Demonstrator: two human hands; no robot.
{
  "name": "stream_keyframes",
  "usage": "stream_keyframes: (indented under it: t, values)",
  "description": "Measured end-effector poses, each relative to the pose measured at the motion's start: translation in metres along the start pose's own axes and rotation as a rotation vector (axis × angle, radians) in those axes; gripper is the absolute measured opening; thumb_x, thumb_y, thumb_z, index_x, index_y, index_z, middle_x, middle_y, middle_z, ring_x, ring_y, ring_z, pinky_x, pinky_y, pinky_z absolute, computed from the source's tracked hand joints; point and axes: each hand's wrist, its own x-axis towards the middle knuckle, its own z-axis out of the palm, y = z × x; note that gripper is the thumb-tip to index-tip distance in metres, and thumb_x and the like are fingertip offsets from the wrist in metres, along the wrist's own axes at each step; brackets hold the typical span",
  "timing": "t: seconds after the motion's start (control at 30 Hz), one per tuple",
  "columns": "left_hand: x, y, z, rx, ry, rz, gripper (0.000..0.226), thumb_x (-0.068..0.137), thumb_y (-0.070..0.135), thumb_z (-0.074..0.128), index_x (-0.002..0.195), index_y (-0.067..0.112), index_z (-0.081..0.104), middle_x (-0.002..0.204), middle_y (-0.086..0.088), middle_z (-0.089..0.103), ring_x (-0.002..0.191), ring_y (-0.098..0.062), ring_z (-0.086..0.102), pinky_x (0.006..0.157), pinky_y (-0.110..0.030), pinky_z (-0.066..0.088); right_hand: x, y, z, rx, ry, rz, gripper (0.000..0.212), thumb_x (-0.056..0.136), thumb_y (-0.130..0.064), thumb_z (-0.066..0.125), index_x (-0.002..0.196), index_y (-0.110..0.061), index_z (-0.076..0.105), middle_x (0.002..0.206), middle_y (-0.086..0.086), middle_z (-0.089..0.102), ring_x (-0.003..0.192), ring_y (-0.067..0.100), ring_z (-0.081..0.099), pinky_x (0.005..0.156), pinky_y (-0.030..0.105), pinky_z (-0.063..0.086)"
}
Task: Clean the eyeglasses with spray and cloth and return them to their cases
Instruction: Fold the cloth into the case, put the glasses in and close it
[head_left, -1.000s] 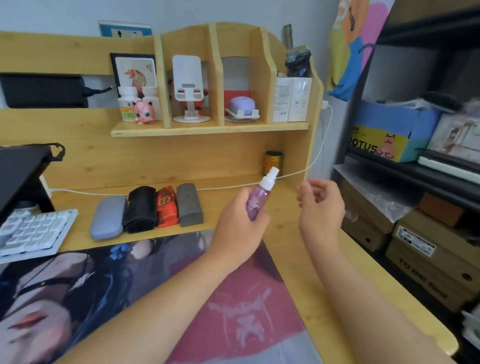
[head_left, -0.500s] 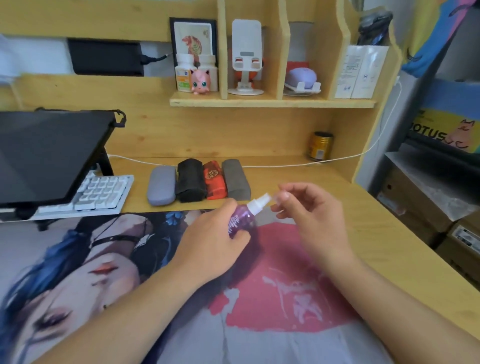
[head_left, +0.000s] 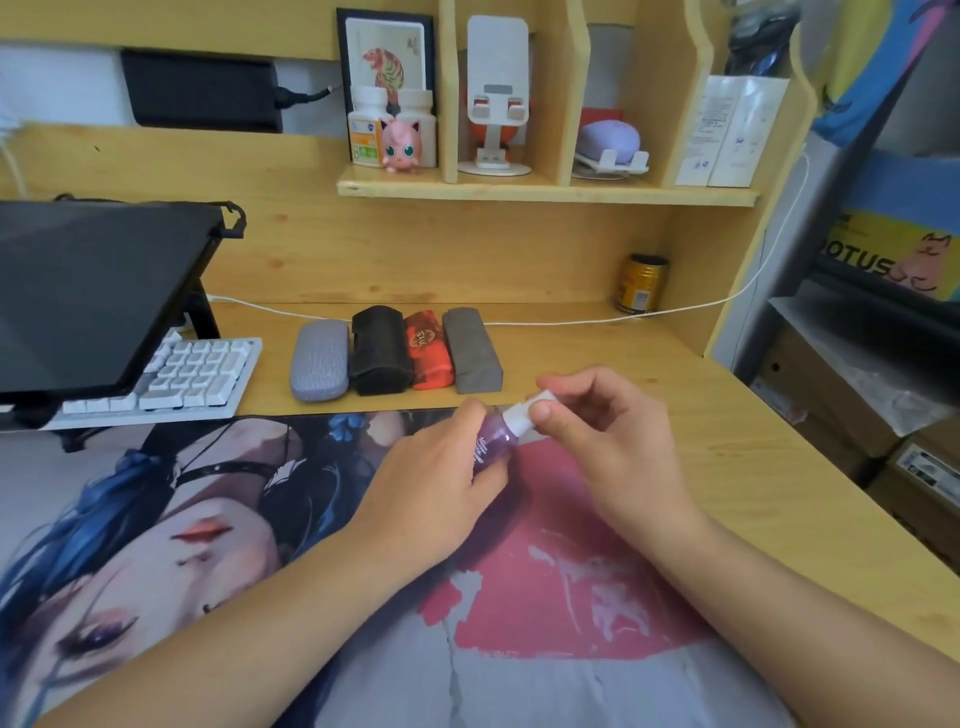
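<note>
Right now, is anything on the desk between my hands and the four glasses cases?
Nothing visible. The left hand grips the spray bottle and the right hand pinches its white cap. Beyond them lies only bare mat and desk up to the row of cases, all shut.

Desk (head_left: 675, 415) matt pale wood; spray bottle (head_left: 493, 441) translucent purple plastic; grey case (head_left: 318, 361) textured fabric; can (head_left: 640, 283) glossy metal.
</note>
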Motion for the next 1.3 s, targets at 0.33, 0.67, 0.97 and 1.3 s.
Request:
stream_keyframes:
  t: [0.33,0.67,0.97,1.3]
  values:
    - [0.003,0.004,0.012,-0.469,-0.108,0.091,0.059,0.096,0.009,0.058,0.123,0.048,0.023,0.119,0.024,0.052,0.115,0.006,0.055,0.089,-0.009,0.043,-0.006,0.002,0.008,-0.228,-0.163,0.016,0.016,0.091,-0.014,0.073,0.104,-0.023,0.070,0.099,-0.008,0.073,0.095,0.008,0.070,0.083,0.024,0.053]
    - [0.044,-0.064,-0.013,-0.438,0.309,-0.112,0.049,0.091,0.001,0.061,0.127,0.031,0.049,0.114,0.007,0.049,0.094,-0.007,0.057,0.075,-0.021,0.049,0.122,-0.076,0.024,-0.507,0.151,-0.230,0.021,0.093,-0.029,0.067,0.113,-0.023,0.063,0.096,-0.014,0.069,0.091,0.005,0.065,0.079,0.029,0.052]
    - [0.044,-0.075,-0.020,-0.500,0.351,-0.273,0.044,0.092,-0.006,0.055,0.118,0.029,0.055,0.105,0.007,0.053,0.083,0.000,0.054,0.067,-0.007,0.044,0.268,-0.075,0.050,-1.081,0.307,-0.133,0.016,0.099,-0.024,0.057,0.105,-0.010,0.059,0.092,0.008,0.067,0.087,0.030,0.065,0.067,0.036,0.048]
    - [0.046,-0.078,-0.016,-0.480,0.325,-0.277,0.046,0.091,-0.003,0.059,0.118,0.034,0.051,0.107,0.007,0.052,0.083,0.000,0.054,0.065,-0.010,0.042,0.251,-0.092,0.055,-1.359,0.381,-0.132,0.030,0.100,-0.019,0.057,0.126,-0.011,0.046,0.109,0.009,0.069,0.098,0.032,0.065,0.056,0.031,0.028]
